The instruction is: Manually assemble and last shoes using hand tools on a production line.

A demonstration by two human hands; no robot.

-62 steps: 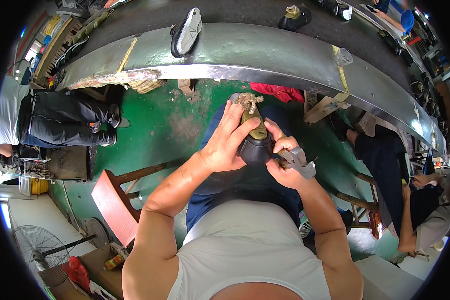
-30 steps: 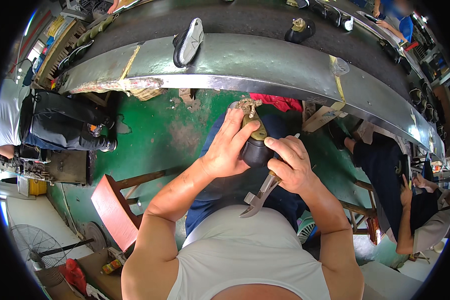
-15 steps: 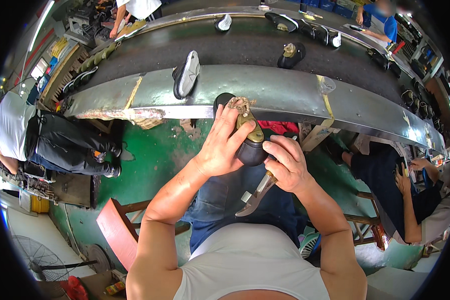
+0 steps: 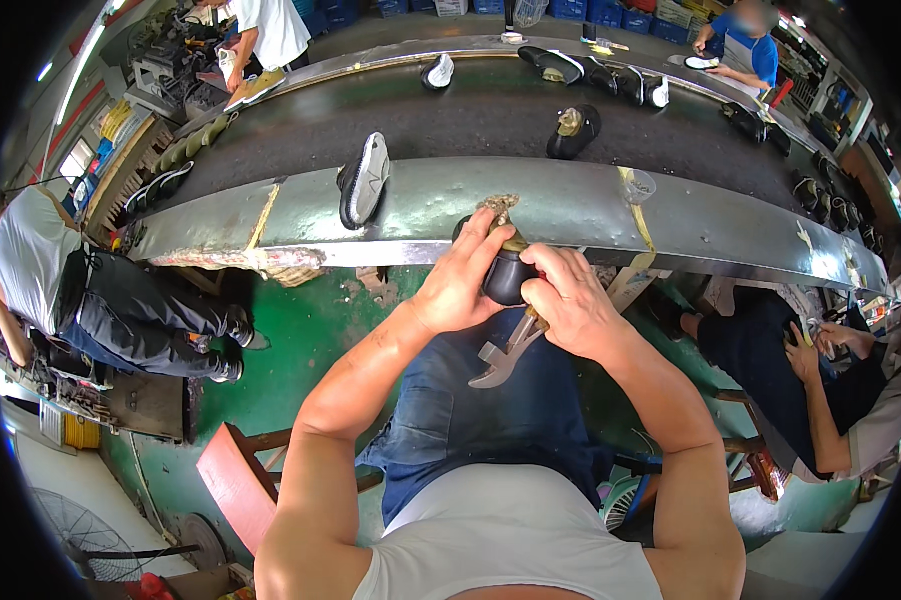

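My left hand [image 4: 461,285] is wrapped round the left side of a black shoe [image 4: 510,281], close to the metal bench edge. An olive shoe last shows inside the shoe's opening, with a frayed tan tuft [image 4: 501,205] at its far end. My right hand [image 4: 574,305] presses its thumb and fingertips against the shoe's right rim. The same hand keeps lasting pincers [image 4: 504,360] in its palm, their curved metal jaw and square hammer knob hanging down toward my lap. Most of the pincers' handle is hidden by my fingers.
Beyond the metal bench edge [image 4: 451,185] runs a dark conveyor belt [image 4: 471,125]. A grey-and-black shoe [image 4: 365,182] stands left on the edge; a black shoe [image 4: 575,132] lies on the belt. People work at both sides and across. A pink-topped stool [image 4: 236,485] stands lower left.
My right hand has shifted up and closer to the shoe's rim, the pincers turning with it. The bench and its shoes appear lower in the picture.
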